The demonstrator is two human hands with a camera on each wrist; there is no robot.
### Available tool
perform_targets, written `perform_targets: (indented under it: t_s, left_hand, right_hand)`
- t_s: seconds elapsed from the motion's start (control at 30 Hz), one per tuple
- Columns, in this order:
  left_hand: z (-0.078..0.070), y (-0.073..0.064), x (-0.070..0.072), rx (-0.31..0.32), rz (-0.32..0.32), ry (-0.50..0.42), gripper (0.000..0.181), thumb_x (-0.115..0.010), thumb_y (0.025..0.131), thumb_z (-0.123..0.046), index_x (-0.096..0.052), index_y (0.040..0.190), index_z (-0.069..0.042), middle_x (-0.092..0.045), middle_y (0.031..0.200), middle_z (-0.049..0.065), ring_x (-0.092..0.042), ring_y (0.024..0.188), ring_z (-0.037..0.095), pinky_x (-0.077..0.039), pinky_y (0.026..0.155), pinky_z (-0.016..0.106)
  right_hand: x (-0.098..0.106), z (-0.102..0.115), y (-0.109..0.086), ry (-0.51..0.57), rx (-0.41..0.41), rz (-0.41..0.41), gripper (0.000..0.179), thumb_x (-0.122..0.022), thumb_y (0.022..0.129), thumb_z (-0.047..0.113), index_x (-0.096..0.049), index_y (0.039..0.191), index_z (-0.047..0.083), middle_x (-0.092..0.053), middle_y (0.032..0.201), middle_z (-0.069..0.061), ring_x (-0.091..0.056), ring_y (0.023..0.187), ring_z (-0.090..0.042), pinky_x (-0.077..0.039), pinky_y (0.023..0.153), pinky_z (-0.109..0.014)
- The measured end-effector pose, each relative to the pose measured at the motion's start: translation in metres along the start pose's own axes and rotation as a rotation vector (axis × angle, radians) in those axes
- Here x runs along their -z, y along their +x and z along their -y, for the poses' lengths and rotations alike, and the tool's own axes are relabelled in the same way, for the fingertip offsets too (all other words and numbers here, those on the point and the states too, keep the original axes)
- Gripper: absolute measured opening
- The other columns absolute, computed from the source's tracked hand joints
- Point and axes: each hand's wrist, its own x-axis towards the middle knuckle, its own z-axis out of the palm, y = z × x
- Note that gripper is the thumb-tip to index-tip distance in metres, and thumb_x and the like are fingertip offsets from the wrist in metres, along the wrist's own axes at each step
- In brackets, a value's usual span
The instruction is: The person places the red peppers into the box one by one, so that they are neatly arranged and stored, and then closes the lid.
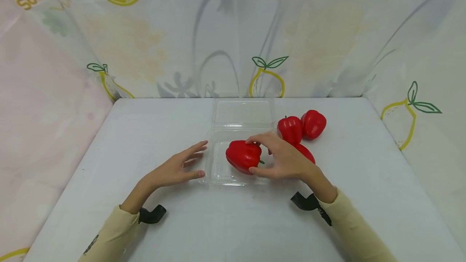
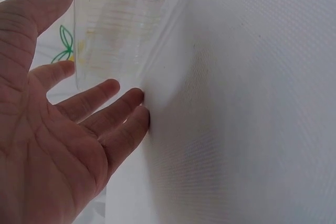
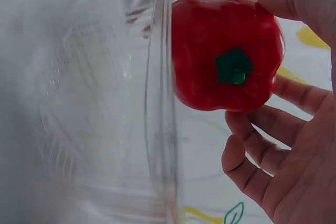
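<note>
A red bell pepper with a green stem is pinched between the thumb and fingers of my right hand. It lies over the bottom half of a clear plastic clamshell box; in the right wrist view the pepper shows at the box's rim. My left hand is at the box's left side, fingers spread and nearly straight, holding nothing. In the left wrist view its fingertips are close by the box wall.
Several more red bell peppers, one at the back, one beside it and one partly behind my right hand, lie right of the box. The box's lid is folded back on the white table. A lemon-print cloth hangs behind.
</note>
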Motion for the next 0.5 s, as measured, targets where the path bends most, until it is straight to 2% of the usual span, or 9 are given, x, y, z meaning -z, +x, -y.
perform_targets:
  t_s: [0.2, 0.5]
  left_hand:
    - [0.0, 0.001, -0.001, -0.001, -0.003, 0.005, 0.089, -0.076, 0.086, -0.039, -0.025, 0.157, -0.023, -0.041, 0.152, 0.005, -0.043, 0.136, 0.026, -0.041, 0.106, 0.048]
    - [0.001, 0.001, -0.001, 0.005, 0.006, 0.002, 0.087, -0.076, 0.087, -0.033, -0.025, 0.157, -0.023, -0.04, 0.153, 0.009, -0.042, 0.137, 0.031, -0.039, 0.106, 0.053]
  right_hand:
    - [-0.007, 0.006, 0.006, 0.053, 0.001, 0.014, 0.072, -0.086, 0.069, 0.033, -0.051, 0.13, 0.015, -0.056, 0.123, 0.006, -0.052, 0.109, -0.011, -0.056, 0.076, -0.031]
    - [-0.021, 0.008, 0.01, 0.032, -0.019, 0.054, 0.072, -0.085, 0.071, 0.034, -0.05, 0.131, 0.015, -0.056, 0.125, 0.003, -0.052, 0.112, -0.012, -0.056, 0.082, -0.036]
